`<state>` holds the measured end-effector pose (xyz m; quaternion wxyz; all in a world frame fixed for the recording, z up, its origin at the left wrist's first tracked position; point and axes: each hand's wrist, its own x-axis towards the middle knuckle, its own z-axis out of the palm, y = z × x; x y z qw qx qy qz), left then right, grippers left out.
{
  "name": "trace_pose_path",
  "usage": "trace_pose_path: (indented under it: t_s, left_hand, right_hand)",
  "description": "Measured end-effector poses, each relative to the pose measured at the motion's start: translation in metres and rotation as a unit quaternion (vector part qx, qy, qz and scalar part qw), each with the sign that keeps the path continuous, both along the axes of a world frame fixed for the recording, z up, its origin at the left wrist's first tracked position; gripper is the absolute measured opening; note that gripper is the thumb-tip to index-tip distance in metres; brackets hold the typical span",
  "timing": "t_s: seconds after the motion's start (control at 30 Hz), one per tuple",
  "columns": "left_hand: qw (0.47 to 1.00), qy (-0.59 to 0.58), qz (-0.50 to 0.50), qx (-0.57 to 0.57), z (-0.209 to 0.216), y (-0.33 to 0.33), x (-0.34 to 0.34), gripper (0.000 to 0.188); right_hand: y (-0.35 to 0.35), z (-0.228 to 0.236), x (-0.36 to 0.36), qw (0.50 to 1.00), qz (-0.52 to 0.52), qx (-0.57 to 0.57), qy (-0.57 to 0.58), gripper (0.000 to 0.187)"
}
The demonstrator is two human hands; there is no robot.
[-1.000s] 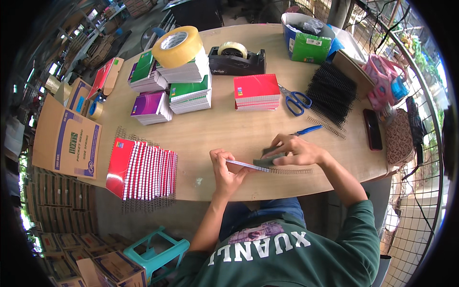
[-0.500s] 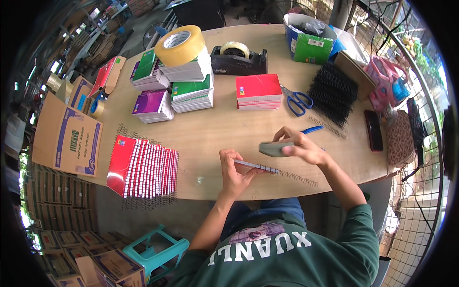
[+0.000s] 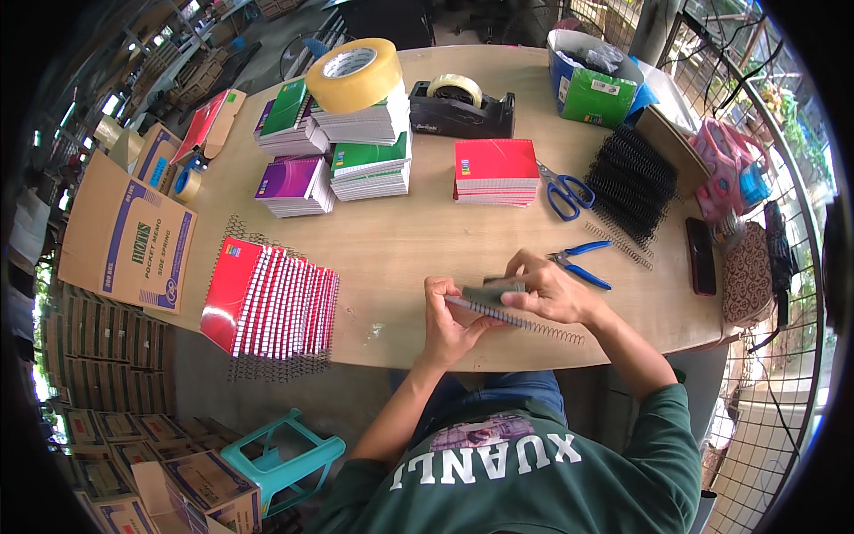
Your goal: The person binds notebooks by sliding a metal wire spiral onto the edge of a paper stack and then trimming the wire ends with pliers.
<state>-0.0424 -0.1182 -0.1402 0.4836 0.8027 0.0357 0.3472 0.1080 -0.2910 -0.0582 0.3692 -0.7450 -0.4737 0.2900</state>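
Observation:
My left hand (image 3: 447, 322) pinches a small notebook (image 3: 455, 303) edge-on above the near side of the table. A dark wire spiral (image 3: 559, 335) runs along its bound edge, and its loose end sticks out to the right. In my right hand (image 3: 553, 289) is a flat grey-green block (image 3: 487, 293), held against the notebook at the spiral; motion blurs it and its kind is unclear. Blue-handled pliers (image 3: 588, 275) lie open just beyond my right hand. The notebook's cover is mostly hidden.
Spiral-threaded red notebooks (image 3: 229, 298) stand in a row at left. Farther back are stacked notebooks (image 3: 369, 169) under a tape roll (image 3: 351, 76), a tape dispenser (image 3: 463, 116), red notebooks (image 3: 495, 165), scissors (image 3: 567, 196), black spirals (image 3: 630, 182) and a phone (image 3: 701, 256).
My right hand has come down and left, bringing the block onto the notebook's bound edge. Less of the spiral sticks out now. The pliers have come into fuller view.

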Motion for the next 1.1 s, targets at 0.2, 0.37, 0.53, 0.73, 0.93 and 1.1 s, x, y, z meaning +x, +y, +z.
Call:
trace_pose_path:
  t_s: [0.2,0.37,0.53,0.73,0.93,1.1]
  left_hand:
    - [1.000,0.005,-0.010,-0.018,-0.007,0.000,0.002,0.082]
    - [0.960,-0.001,-0.114,-0.256,0.002,0.022,-0.011,0.066]
    - [0.933,0.019,-0.151,-0.327,-0.002,0.040,-0.014,0.052]
    - [0.919,0.020,-0.143,-0.366,-0.002,0.037,-0.014,0.054]
    - [0.913,0.020,-0.136,-0.385,-0.004,0.029,-0.008,0.060]
    - [0.911,0.003,-0.135,-0.390,-0.008,0.034,-0.003,0.066]
  right_hand:
    - [0.007,0.006,-0.003,1.000,-0.014,-0.013,0.000,0.059]
    - [-0.001,-0.005,0.006,0.974,-0.025,0.125,0.186,0.060]
    - [0.008,-0.009,0.005,0.999,0.031,-0.029,0.014,0.055]
    - [0.016,-0.001,-0.005,1.000,0.021,0.019,0.003,0.055]
    - [0.014,-0.001,-0.002,0.996,0.014,0.027,-0.078,0.052]
    - [0.019,0.007,0.014,0.997,-0.032,0.066,-0.006,0.046]
